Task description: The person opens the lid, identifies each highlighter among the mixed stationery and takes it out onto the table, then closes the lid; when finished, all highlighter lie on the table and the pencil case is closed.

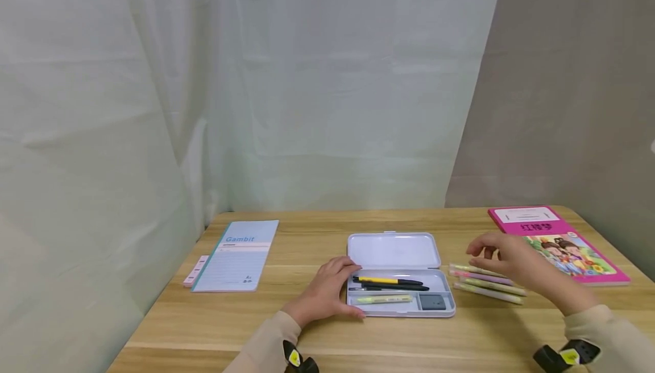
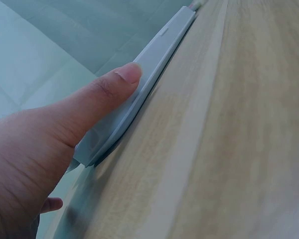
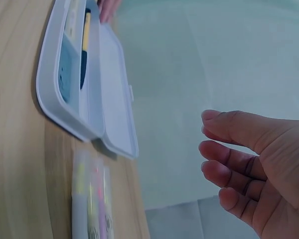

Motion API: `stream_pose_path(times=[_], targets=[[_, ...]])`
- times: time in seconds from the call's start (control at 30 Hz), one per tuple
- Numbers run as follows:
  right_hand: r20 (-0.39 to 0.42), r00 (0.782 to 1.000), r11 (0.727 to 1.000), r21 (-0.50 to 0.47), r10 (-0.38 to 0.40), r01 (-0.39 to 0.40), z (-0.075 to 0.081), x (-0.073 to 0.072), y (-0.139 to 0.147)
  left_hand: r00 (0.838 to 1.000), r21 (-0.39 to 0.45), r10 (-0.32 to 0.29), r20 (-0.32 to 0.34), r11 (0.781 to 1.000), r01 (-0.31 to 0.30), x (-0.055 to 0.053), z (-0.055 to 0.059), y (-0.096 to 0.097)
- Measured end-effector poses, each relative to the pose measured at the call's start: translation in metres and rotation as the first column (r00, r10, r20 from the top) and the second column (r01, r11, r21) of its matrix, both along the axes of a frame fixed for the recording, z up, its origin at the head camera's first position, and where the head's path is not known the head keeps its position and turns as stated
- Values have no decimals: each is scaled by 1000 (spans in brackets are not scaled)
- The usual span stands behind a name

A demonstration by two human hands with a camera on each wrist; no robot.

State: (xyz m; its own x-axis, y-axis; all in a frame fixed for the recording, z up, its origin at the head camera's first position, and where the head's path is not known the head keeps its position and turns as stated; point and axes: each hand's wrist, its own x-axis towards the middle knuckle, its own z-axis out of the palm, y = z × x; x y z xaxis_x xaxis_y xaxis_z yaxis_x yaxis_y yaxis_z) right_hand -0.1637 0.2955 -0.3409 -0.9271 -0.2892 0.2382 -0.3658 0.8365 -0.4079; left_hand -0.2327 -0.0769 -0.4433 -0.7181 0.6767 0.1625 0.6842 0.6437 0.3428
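A white pencil case (image 1: 399,314) lies with its lid (image 1: 394,251) folded back. Inside are a yellow-and-black pen (image 1: 384,280), a dark pen, a pale yellow highlighter (image 1: 385,299) and a dark grey block (image 1: 432,302) in the small compartment. My left hand (image 1: 327,290) holds the case's left end, its thumb against the front wall in the left wrist view. Over several highlighters (image 1: 491,289) beside the case hovers my right hand (image 1: 504,256). Its fingers are loosely bent with nothing between them, as the right wrist view (image 3: 254,169) shows.
A pale blue notebook (image 1: 237,265) lies at the left on the wooden table (image 1: 307,236), with a small pink-and-white item (image 1: 195,271) partly under it. A pink picture-covered book (image 1: 558,242) sits at the right, behind my right forearm. Pale curtains hang behind.
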Motion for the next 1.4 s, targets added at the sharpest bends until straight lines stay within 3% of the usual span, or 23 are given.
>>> stream_pose_path(times=[0.1, 0.5, 0.77, 1.13, 1.4], targets=[[25, 1000, 1000, -17, 14, -13, -1, -1, -8, 1000, 2, -2, -1, 1000, 2, 0, 0, -1], [-21, 992, 992, -32, 125, -125, -15, -4, -37, 1000, 14, -7, -4, 1000, 8, 0, 0, -1], [43, 985, 984, -73, 165, -162, -29, -6, -56, 1000, 10, -5, -14, 1000, 5, 0, -1, -1], [37, 968, 964, -102, 249, -244, -47, -8, -77, 1000, 6, 6, -9, 1000, -6, 1, -1, -2], [-12, 963, 962, -38, 271, -271, -60, -7, -90, 1000, 6, 2, -13, 1000, -2, 1, 0, -1]])
